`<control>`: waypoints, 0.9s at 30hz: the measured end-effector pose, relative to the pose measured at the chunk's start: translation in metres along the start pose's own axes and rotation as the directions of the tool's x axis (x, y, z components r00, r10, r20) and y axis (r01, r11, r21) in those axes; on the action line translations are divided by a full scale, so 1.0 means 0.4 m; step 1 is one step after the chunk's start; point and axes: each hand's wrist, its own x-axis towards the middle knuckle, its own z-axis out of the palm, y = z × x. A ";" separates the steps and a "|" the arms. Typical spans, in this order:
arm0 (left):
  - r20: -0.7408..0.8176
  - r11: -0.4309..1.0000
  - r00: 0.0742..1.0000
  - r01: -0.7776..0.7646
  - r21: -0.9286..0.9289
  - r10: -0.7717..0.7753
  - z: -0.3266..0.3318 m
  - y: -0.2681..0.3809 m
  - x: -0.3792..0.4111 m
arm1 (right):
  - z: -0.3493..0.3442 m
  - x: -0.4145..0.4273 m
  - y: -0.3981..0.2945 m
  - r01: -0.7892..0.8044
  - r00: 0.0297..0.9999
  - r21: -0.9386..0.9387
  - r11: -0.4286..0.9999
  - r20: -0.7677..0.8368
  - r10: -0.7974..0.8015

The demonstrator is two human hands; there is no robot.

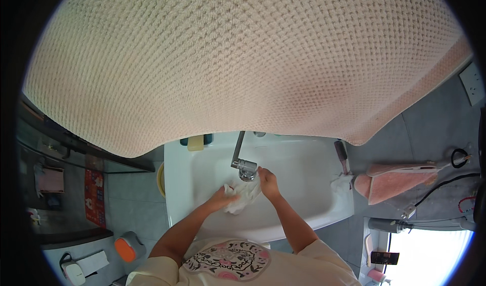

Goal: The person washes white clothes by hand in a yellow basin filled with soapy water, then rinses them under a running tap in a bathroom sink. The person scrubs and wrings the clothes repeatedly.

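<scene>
A wet-looking white cloth (243, 199) hangs in the white washbasin (300, 172), just below the head of the metal swivel faucet (246, 166). My left hand (222, 199) grips the cloth on its left side, over the basin. On the other side of the faucet head, my right hand (268, 182) has its fingers closed at the cloth's upper right edge, with the fingertips close to the faucet. Whether water is running cannot be made out.
A large pale waffle-weave towel (243, 65) covers the far side and hides the basin's back. A yellow soap bar (196, 143) lies on the back left rim. At the right rim are a hairbrush (341, 155) and a crumpled white item (341, 185). A pink towel (398, 181) hangs beyond.
</scene>
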 end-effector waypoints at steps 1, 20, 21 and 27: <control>0.036 0.964 0.994 -0.106 0.244 0.100 -0.006 0.000 -0.004 | -0.003 -0.002 0.012 -0.075 0.996 0.036 0.997 -0.055 0.077; -0.204 0.864 0.977 -0.160 -0.477 0.069 0.086 -0.108 0.092 | 0.245 -0.162 -0.192 -0.064 0.995 -0.277 0.959 0.057 0.083; -0.183 0.853 0.980 -0.160 -0.498 0.077 0.084 -0.122 0.089 | 0.219 -0.142 -0.204 -0.139 0.975 -0.269 0.953 0.132 0.179; -0.085 0.406 0.965 0.024 -0.914 -0.248 0.150 0.035 0.120 | 0.220 -0.083 -0.018 -0.279 0.952 -0.317 0.906 -0.218 0.217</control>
